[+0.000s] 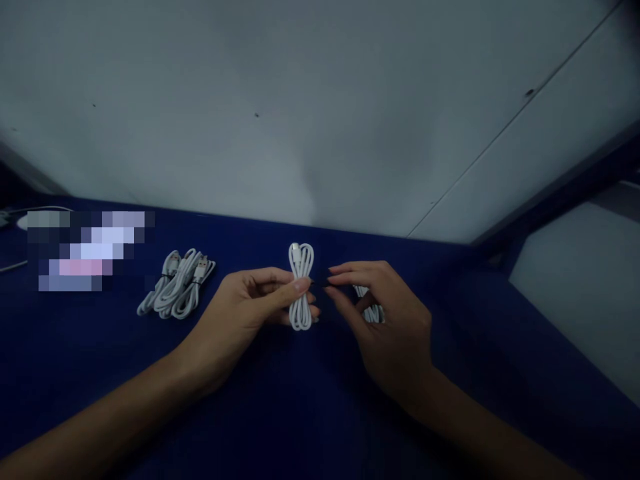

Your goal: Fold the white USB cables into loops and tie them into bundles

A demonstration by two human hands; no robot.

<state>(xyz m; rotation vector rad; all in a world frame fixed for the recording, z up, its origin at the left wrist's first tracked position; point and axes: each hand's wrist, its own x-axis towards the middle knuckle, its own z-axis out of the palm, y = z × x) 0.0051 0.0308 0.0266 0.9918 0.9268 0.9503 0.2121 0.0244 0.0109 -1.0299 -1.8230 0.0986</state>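
Note:
My left hand [265, 297] pinches a coiled white charging cable [301, 313] between thumb and fingers. The coil stands upright, with a plug showing at its top. To its right, my right hand [385, 307] has thumb and fingertips brought together on what looks like a thin black tie [324, 285]; it is dark and hard to see. Behind the right fingers, part of another white coiled cable [373, 313] shows on the table; the rest is hidden. Left of my left hand lie several coiled white cables [180, 287] with dark ties round their middles.
The dark blue table [240, 413] meets a pale wall panel [225, 120] at the back. A blurred-out patch [93, 250] covers something at the far left, near a white round object and thin white cords. A pale panel [585, 287] stands at the right.

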